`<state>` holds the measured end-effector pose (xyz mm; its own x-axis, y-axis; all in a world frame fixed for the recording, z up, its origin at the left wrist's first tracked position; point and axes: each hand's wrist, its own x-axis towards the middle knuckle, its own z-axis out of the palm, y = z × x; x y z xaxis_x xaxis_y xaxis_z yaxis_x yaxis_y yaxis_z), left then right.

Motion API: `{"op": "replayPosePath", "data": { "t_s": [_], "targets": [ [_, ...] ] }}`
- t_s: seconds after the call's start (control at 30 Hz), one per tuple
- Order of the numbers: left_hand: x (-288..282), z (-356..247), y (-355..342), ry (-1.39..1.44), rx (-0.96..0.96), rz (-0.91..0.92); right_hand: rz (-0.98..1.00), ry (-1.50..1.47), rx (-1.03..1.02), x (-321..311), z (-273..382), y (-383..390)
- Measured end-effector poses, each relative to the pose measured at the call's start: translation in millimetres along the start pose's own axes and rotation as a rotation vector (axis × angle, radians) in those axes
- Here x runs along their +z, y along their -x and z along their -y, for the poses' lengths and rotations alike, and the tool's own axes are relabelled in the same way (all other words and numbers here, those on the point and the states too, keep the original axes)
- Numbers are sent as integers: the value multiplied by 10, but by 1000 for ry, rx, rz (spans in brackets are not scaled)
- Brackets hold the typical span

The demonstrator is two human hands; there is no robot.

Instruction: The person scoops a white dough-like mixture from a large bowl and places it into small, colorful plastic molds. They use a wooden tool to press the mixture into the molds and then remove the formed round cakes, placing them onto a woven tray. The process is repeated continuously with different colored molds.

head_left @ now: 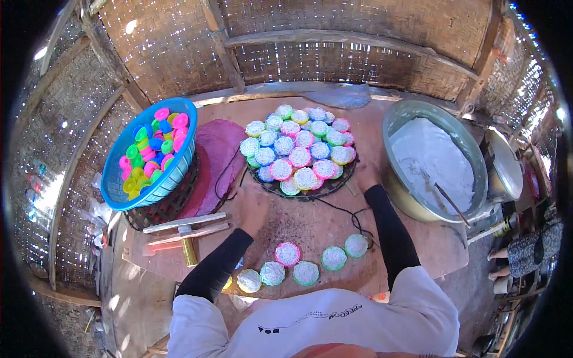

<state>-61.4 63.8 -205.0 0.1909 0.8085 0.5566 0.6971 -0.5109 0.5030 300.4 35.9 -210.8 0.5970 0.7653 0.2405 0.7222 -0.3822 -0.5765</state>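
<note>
Though heaped on a tray (332,189), cups (299,157) mostly mouth-up, hands (252,207) (368,177) alongside, grip unclear.

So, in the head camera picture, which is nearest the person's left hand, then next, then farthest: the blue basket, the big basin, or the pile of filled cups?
From the left hand:
1. Pile of filled cups: just ahead, to its right.
2. Blue basket: off to its left.
3. Big basin: farthest, over on the table's right side.
</note>
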Motion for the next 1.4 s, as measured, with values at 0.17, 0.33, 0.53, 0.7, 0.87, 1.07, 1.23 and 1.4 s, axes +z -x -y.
{"op": "replayPosePath", "data": {
  "t_s": [0.17,0.33,0.53,0.7,0.87,1.07,1.23,1.4],
  "targets": [
    [-287,-838,73,90,284,273,201,-117,40,-22,-11,128],
    [18,-1281,17,-64,457,405,259,21,71,341,-399,-202],
    [256,-1326,-15,-224,572,368,345,69,0,69,-8,117],
    [316,-1277,72,-269,672,316,395,-14,-77,-102,101,518],
    [201,-1143,106,-353,724,342,379,-56,63,-47,186,864],
    [63,-1034,158,-366,812,450,458,-92,20,-57,189,1027],
    [78,-995,132,-439,875,521,587,-95,15,-204,313,988],
    [-4,-1056,67,-526,967,692,646,-5,-127,-362,327,932]
  ]
}}
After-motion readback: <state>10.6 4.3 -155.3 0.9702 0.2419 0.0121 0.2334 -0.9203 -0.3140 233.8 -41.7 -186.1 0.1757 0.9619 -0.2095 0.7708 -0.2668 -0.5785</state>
